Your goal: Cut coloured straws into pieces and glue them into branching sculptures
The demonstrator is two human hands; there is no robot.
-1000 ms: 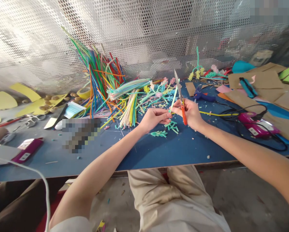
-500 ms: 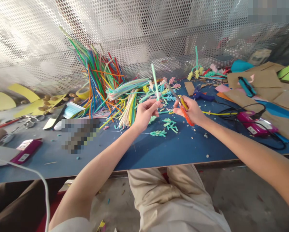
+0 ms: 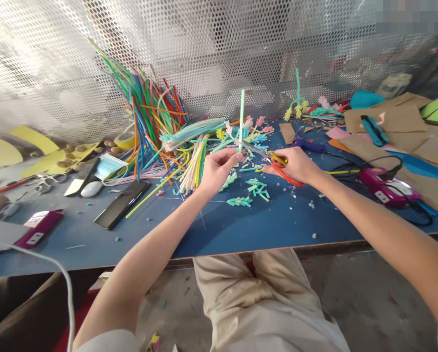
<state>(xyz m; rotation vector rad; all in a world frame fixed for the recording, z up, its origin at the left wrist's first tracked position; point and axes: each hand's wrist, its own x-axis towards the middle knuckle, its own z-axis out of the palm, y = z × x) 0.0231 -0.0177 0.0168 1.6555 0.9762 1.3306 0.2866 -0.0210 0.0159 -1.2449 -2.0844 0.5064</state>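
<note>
My left hand pinches a pale green straw near its lower end and holds it upright above the blue table. My right hand grips orange-handled scissors, whose blades point left toward the base of the straw, just above my left fingers. Below both hands lie short cut teal straw pieces and small crumbs. A big heap of long colourful straws stands behind my left hand.
A black phone, a white mouse and a magenta device lie at the left. A blue glue gun, a pink tool with black cable and cardboard sheets crowd the right. Perforated metal backs the table.
The left hand turned the green straw from slanting beside the scissors to upright. The scissors swung down from pointing up to lying nearly level, blades toward the straw's base.
</note>
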